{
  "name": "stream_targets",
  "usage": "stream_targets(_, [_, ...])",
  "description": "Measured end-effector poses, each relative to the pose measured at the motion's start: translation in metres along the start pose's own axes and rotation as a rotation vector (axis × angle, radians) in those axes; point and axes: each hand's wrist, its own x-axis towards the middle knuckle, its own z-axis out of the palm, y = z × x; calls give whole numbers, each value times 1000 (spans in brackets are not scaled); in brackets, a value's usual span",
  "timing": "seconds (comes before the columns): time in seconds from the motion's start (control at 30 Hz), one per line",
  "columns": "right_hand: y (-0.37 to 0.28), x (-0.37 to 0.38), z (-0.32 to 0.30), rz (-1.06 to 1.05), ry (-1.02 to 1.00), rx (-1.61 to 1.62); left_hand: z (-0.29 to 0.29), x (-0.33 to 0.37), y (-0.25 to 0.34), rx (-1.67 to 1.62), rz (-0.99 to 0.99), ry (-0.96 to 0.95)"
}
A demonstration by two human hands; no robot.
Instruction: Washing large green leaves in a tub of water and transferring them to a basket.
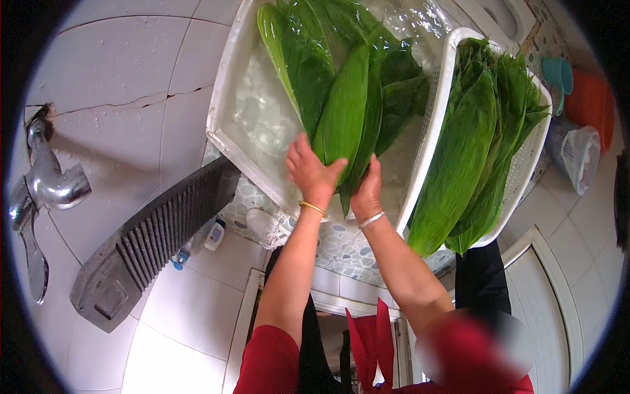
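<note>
Both hands meet at frame centre, pinching the bottom ends of a bunch of long green leaves (348, 105). The left hand (310, 172) wraps its thumb over the front leaf; the right hand (367, 190) closes on the bunch from behind, fingers mostly hidden. The leaves run lengthwise from the grip up toward the top of the frame, fanning out a bit, lying in a white tub (226, 111) of water. Right next to it, a white basket (443, 98) holds another leaf stack (472, 151), tips pointing lower centre. Grey washboard (151, 243) at lower left, small white bottle with blue cap (214, 234) beside it, tap (49, 184) far left, teal cup (559, 73) upper right.
</note>
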Motion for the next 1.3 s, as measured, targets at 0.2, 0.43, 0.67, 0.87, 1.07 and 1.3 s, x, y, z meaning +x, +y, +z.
stream_targets(0.2, [-8, -19, 0, -208, 23, -427, 13, -34, -21, -177, 178, -2])
stream_targets(0.43, [9, 15, -39, -165, 202, -518, 12, 2, -35, -718, -188, -198])
stream_targets(0.67, [5, 10, -41, -383, 80, -666, -79, -3, 14, -1105, 134, -96])
stream_targets(0.87, [-11, 6, -38, -134, 72, -255, -24, -25, -7, -1105, 7, -180])
stream_targets(1.07, [-22, -21, -19, -120, 59, -343, 25, -41, -43, -467, 80, -204])
stream_targets(1.3, [6, 6, -17, -117, 26, -282, 42, 40, -34, -680, -136, 38])
